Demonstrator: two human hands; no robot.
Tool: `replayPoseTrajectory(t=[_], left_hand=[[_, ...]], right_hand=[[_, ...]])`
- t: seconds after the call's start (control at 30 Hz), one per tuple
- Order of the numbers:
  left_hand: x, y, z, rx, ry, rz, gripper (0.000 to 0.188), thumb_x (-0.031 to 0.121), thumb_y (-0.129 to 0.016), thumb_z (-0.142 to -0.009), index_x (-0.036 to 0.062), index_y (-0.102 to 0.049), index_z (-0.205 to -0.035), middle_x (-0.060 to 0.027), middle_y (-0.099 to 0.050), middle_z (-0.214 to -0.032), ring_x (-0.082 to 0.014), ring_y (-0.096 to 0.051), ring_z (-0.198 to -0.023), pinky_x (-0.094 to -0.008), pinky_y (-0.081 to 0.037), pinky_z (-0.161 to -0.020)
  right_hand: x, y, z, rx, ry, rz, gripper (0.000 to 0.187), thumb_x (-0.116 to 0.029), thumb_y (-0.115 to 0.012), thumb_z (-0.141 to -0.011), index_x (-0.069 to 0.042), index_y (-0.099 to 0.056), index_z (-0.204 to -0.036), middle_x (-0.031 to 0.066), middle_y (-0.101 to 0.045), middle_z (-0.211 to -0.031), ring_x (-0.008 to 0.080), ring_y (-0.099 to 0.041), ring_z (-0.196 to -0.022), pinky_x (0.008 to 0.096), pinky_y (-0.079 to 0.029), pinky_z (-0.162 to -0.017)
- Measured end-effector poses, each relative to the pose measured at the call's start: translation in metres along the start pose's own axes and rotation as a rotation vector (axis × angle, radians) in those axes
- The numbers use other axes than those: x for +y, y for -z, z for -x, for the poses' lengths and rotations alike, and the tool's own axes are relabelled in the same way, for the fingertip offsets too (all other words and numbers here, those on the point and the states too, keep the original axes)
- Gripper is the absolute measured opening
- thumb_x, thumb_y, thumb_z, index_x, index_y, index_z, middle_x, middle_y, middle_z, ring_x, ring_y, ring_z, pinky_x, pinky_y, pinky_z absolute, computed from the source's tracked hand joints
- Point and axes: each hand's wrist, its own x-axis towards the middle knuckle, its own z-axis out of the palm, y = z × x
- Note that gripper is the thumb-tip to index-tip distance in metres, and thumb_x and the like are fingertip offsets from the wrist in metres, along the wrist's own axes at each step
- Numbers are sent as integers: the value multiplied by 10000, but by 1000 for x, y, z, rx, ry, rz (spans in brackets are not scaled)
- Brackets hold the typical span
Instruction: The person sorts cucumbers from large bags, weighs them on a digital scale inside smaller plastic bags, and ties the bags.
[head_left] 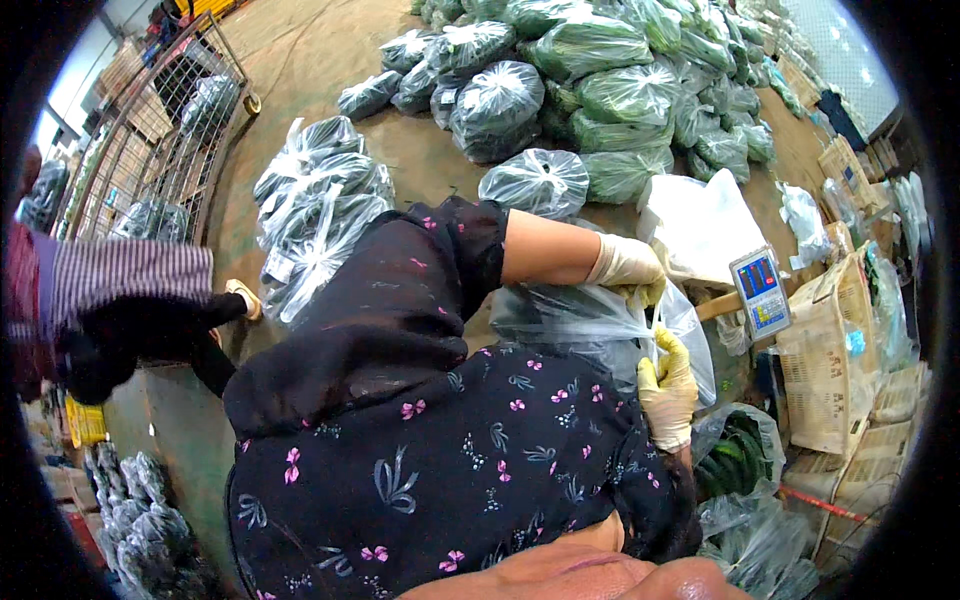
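Note:
A clear plastic bag (565, 312) with dark green contents lies in front of me, partly hidden by my left forearm and shirt. My left hand (630, 266), in a pale thin glove, is closed on the bag's gathered neck. Just nearer, my right hand (668, 392), gloved the same way, pinches a twisted strand of the bag's plastic. Loose plastic spreads beside the fingers on the right. A scale's display (762, 290) stands right of the hands, and a white sack (705, 230) lies beyond them.
Piles of filled bags (620, 95) cover the floor ahead, with more filled bags (322, 215) to the left. An open bag of long green vegetables (738, 458) sits near my right arm, beside crates (825, 360). A person in striped clothing (130, 275) and a wire cage trolley (165, 140) are left.

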Motion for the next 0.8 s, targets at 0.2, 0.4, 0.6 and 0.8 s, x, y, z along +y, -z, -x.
replayPoseTrajectory(t=[0.2, 0.4, 0.6, 0.8], left_hand=[[21, -3, 45, -91, -137, 292, 126, 143, -543, -735, 61, -636, -714, -47, -591, -665, -109, -498, -514, -229, -371, -450], [21, -7, 72, -207, -281, 82, 242, 275, -513, -851, 70, -633, -892, 14, -562, -688, -36, -437, -527, -186, -305, -435], [-1, -18, 84, -174, -150, 193, 267, 296, -507, -865, 71, -615, -960, 6, -596, -708, -34, -433, -485, -182, -285, -409], [-16, -35, 83, -178, -193, 339, 234, 253, -602, -828, 79, -601, -984, -5, -606, -735, -24, -466, -532, -142, -329, -447]], right_hand=[[-41, 28, -18, 114, 201, -218, 352, -25, -602, -778, -50, -547, -1125, 54, -599, -909, 150, -535, -678, 268, -444, -627], [-31, 21, -33, 3, -259, -1069, 405, 6, -571, -815, -15, -476, -1208, -8, -561, -773, 29, -481, -576, 133, -357, -464], [-20, 18, -30, -13, -281, -1233, 502, -11, -593, -814, -16, -407, -1280, 55, -607, -883, 67, -546, -651, 141, -401, -503], [-37, 14, -24, -153, -111, -1061, 738, 6, -581, -776, -114, -212, -1404, 106, -548, -1150, 79, -538, -796, 163, -412, -557]])
